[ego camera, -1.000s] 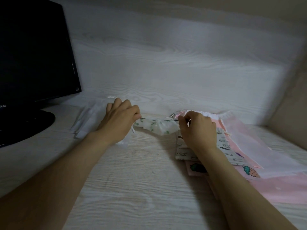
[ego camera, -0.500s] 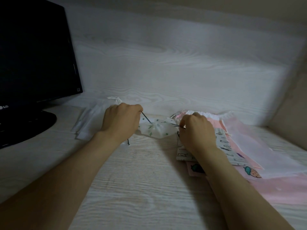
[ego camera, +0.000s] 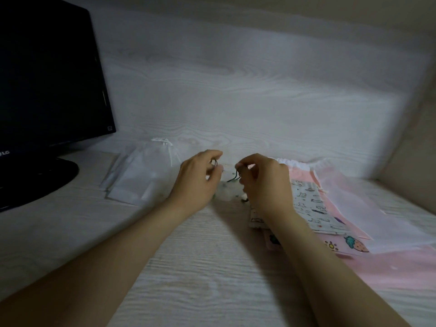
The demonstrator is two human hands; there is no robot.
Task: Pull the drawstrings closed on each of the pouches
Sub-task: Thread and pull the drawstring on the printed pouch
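Two hands now sit closer together than half a second ago, when they were pulling the cords outward. Right of the white pouch point(ego camera: 141, 171), gathered at its top, the left hand point(ego camera: 197, 179) curls its fingers round a dark cord loop. The small leaf-print pouch point(ego camera: 225, 193) lies bunched between the hands, its drawstring point(ego camera: 233, 180) gone slack. The right hand point(ego camera: 267, 185) pinches the other end. That pouch looks cinched; the stack of pouches point(ego camera: 311, 204) at right likely remains to do.

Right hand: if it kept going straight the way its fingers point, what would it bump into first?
The right hand, pinching a cord, points left at the left hand, so probably those fingers first. The small pouch lies just below that line; blur hides the depth.
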